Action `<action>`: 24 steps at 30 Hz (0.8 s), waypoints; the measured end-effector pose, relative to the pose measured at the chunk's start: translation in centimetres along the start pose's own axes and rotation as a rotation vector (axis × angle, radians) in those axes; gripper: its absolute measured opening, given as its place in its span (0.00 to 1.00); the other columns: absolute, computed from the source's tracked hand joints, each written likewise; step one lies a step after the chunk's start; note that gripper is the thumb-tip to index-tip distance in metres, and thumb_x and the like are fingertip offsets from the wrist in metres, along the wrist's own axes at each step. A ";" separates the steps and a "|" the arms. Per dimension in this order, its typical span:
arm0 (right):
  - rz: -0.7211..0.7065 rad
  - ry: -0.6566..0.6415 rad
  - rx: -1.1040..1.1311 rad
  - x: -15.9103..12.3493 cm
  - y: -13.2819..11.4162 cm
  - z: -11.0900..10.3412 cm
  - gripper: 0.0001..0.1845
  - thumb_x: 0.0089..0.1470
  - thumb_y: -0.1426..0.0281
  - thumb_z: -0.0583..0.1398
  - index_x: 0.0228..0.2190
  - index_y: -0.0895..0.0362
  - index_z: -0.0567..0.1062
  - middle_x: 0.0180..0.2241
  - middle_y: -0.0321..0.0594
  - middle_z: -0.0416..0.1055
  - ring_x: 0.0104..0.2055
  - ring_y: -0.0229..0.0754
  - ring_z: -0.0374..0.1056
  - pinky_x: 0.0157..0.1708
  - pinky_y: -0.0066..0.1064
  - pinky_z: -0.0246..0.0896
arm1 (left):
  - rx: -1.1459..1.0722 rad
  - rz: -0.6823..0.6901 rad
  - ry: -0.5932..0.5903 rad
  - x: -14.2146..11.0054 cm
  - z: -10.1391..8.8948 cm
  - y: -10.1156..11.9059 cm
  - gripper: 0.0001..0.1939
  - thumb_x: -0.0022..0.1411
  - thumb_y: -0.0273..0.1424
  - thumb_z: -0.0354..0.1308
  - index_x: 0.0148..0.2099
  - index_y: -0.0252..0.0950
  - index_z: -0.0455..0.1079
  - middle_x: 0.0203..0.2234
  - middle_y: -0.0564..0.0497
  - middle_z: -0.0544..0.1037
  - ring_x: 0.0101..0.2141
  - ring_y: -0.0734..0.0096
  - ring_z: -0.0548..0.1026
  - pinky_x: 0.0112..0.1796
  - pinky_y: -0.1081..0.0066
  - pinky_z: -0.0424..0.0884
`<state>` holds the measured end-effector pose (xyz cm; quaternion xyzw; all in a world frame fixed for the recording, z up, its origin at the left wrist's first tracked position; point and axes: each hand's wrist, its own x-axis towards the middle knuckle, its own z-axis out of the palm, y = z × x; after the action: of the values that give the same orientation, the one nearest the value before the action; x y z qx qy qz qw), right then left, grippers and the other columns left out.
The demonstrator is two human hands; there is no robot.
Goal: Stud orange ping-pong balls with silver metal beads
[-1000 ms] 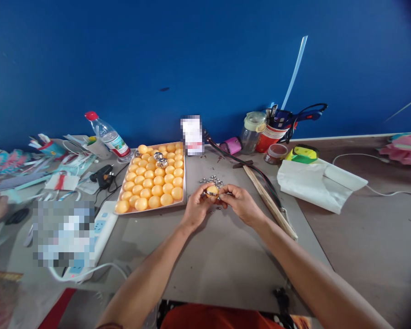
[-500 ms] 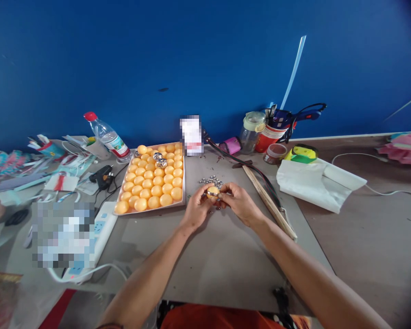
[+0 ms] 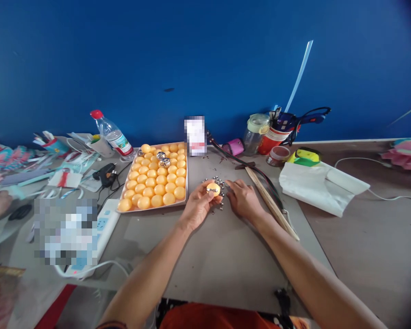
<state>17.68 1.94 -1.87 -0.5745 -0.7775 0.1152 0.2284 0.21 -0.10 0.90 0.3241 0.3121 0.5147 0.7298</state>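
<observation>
One orange ball (image 3: 213, 189) is held just above the table (image 3: 205, 269), between the tray (image 3: 154, 210) and the stick (image 3: 272, 203). It is pinched between the thumb and fingers of the left hand (image 3: 197, 208). No long axis is given by its round shape, but a short band of silvery beads on its upper side is turned up towards the camera and runs roughly from left to right. The right hand (image 3: 244, 198) is held palm down just beside the loose beads (image 3: 218, 181), its fingers bent and bunched, with the index finger pointed at them; whether a bead is pinched there cannot be told. More than a dozen loose beads are scattered, too small and crowded to be counted exactly. In the one tray, over thirty orange balls are packed in rows, and three silvery balls (image 3: 164, 162) are seen among them, one partly hidden at the far left corner. One bottle (image 3: 115, 137) and one glue gun (image 3: 105, 174) are set left of the tray, and one clear jar (image 3: 254, 137) is stood near the wall. The stick is laid slanting, its near end towards the right.
</observation>
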 end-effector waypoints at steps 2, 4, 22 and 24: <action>-0.013 -0.028 -0.057 0.1 -0.3 0.1 0.18 0.54 0.72 0.53 0.47 0.55 0.70 0.38 0.46 0.71 0.41 0.45 0.65 0.39 0.32 0.53 | 0.000 -0.009 -0.008 0.0 0.1 0.0 0.22 0.49 0.31 0.66 0.47 0.36 0.67 0.36 0.50 0.75 0.28 0.76 0.74 0.35 0.70 0.69; -0.013 -0.032 -0.069 0.3 -0.4 0.1 0.14 0.55 0.72 0.52 0.43 0.54 0.72 0.37 0.45 0.71 0.40 0.44 0.65 0.38 0.31 0.52 | -0.006 -0.017 -0.015 0.0 0.1 0.0 0.22 0.49 0.31 0.66 0.47 0.35 0.67 0.35 0.50 0.75 0.28 0.75 0.74 0.35 0.70 0.69; 0.290 0.023 1.002 0.4 -1.6 -0.7 0.12 0.47 0.65 0.57 0.34 0.58 0.74 0.21 0.33 0.67 0.20 0.35 0.59 0.25 0.30 0.55 | -0.075 -0.047 -0.006 0.0 -0.2 0.1 0.21 0.50 0.29 0.65 0.47 0.36 0.67 0.34 0.52 0.75 0.28 0.76 0.75 0.34 0.72 0.70; 0.306 -0.032 1.136 0.3 -2.0 -1.0 0.11 0.45 0.65 0.60 0.31 0.58 0.73 0.22 0.34 0.69 0.21 0.35 0.62 0.26 0.31 0.58 | -0.068 -0.044 -0.009 0.0 -0.2 0.1 0.22 0.49 0.30 0.65 0.47 0.36 0.67 0.35 0.51 0.75 0.28 0.76 0.75 0.35 0.72 0.70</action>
<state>16.43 1.53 -0.10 -0.4660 -0.5056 0.5541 0.4693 0.02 0.01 0.90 0.2947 0.2980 0.5074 0.7529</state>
